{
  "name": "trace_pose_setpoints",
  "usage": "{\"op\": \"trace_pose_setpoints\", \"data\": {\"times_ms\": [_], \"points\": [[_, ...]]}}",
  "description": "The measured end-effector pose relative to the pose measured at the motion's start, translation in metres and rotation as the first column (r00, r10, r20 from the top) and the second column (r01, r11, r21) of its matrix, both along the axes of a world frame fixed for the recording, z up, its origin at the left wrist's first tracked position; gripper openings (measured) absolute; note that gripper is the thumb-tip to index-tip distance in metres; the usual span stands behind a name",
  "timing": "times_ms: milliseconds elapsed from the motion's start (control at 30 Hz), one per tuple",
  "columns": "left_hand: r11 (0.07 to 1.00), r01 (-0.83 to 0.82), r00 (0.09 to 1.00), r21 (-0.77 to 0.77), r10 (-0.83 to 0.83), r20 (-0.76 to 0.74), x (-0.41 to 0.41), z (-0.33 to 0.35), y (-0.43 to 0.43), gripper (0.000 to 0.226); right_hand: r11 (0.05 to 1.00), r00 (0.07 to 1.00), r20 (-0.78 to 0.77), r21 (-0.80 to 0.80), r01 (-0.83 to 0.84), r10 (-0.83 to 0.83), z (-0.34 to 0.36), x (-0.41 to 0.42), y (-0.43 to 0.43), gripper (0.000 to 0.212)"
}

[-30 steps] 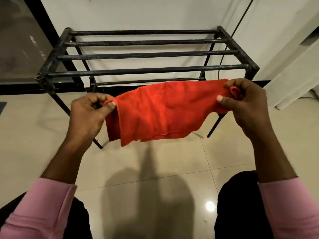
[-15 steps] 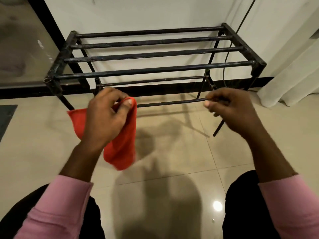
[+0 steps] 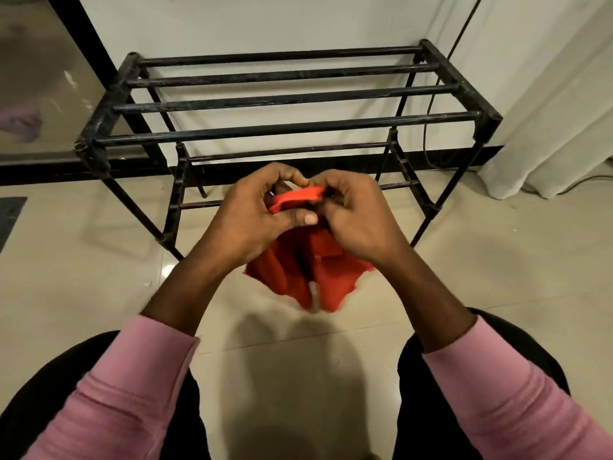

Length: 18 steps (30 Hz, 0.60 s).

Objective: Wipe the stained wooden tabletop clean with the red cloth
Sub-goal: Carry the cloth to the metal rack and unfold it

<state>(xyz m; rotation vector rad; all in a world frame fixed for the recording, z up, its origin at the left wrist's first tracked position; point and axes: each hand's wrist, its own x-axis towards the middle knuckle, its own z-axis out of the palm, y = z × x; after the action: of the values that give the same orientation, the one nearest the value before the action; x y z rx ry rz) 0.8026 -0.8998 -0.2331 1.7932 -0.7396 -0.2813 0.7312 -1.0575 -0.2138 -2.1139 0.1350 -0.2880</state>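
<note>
The red cloth (image 3: 308, 273) hangs folded in the air above the tiled floor, in front of a black metal rack. My left hand (image 3: 252, 217) and my right hand (image 3: 355, 220) meet at its top edge and both pinch it; the rest of the cloth droops below my palms. No wooden tabletop is in view.
The black metal rack (image 3: 288, 127) with bare horizontal bars stands against the white wall just beyond my hands. A pale curtain (image 3: 564, 127) hangs at the right, with a cable on the wall beside it. A dark mat edge (image 3: 10, 214) lies at the left. My knees are at the bottom.
The cloth was stretched wide between both hands, then hung from my left hand alone at the left. Now both hands have come together at the centre and hold it folded.
</note>
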Motion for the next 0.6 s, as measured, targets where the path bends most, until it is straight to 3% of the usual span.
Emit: {"op": "trace_pose_setpoints", "data": {"times_ms": [167,300,400,467,533,600], "points": [[0.905,0.026,0.996,0.425,-0.06,0.066,0.001,-0.012,0.007,0.032,0.984,0.983,0.136,0.143,0.103,-0.122,0.01,-0.007,-0.017,0.025],[0.828,0.019,0.994,0.561,-0.077,0.079,0.005,-0.006,0.012,0.021,0.95,0.946,0.181,0.213,0.229,-0.269,0.015,-0.011,-0.034,0.026],[0.78,0.027,0.996,0.625,-0.073,0.048,0.01,0.0,0.025,0.018,0.879,0.869,0.197,0.256,0.401,-0.454,0.021,-0.014,-0.055,0.023],[0.827,0.031,0.999,0.561,-0.035,-0.004,0.013,0.002,0.032,0.008,0.799,0.797,0.143,0.265,0.54,-0.586,0.021,-0.018,-0.07,0.019],[0.951,-0.007,0.994,0.308,0.041,-0.105,0.011,0.006,0.031,0.005,0.732,0.74,0.074,0.239,0.638,-0.669,0.021,-0.022,-0.081,0.018],[0.996,-0.085,0.974,0.003,0.084,-0.211,0.006,0.01,0.02,0.005,0.771,0.785,0.005,0.193,0.607,-0.619,0.022,-0.022,-0.081,0.013]]}}
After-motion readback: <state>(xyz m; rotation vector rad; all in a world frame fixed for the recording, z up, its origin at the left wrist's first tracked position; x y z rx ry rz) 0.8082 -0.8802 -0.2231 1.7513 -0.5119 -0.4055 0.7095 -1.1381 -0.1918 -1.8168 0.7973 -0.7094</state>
